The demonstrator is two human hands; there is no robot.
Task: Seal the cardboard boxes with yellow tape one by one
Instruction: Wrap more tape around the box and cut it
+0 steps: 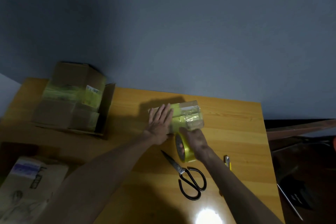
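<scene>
The small box (190, 112) sits mid-bench (236, 132), yellow strips already across its top and right end. The left hand (160, 123) lies flat on its left half, fingers (166, 112) straight and slightly spread, pointing away across the lid. The right hand (195, 142) grips the tape (185, 152) at the box's near edge, fingers curled round the roll with their tips showing inside its core. Scissors (189, 174) lie closed just nearer than the roll, a knife (228, 162) to their right. Larger boxes (72, 100) stand at the bench's far left.
</scene>
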